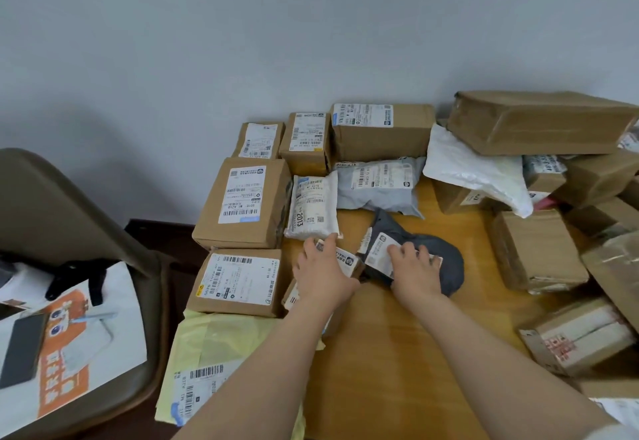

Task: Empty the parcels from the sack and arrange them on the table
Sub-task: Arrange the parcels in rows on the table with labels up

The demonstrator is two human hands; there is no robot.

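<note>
**Parcels in hand.** One small box [347,260] lay near the middle of the table [387,353], touching one dark grey bag [446,266] on its right. The left hand [320,275] held the small box, with the fingers curled over its far left end and the thumb across the label. The right hand [415,272] rested palm down on the label of the dark grey bag. Its fingers were slightly spread and pressing flat, pinching nothing.

**Sorted group, left and far.** Eight parcels lay here, labels up and edges touching or nearly so.
- Five were brown boxes. Three formed the far row [380,135] along the wall [311,24], and two formed the left column [242,204].
- Three were soft bags. One white bag [313,204] lay just far of the left hand. One pale grey bag [380,182] lay to its right. One yellow bag [214,346] lay at the near left, partly under the left forearm.

**Unsorted heap, right.** Boxes and bags overlapped in a heap [536,249], so their number could not be counted. One long box [539,121] lay tilted on top, resting on one crumpled white bag [473,170].

**Surroundings.** One chair [69,204] stood left of the table. It carried one printed white bag [79,336] with one dark flat device [20,349] on it.
</note>
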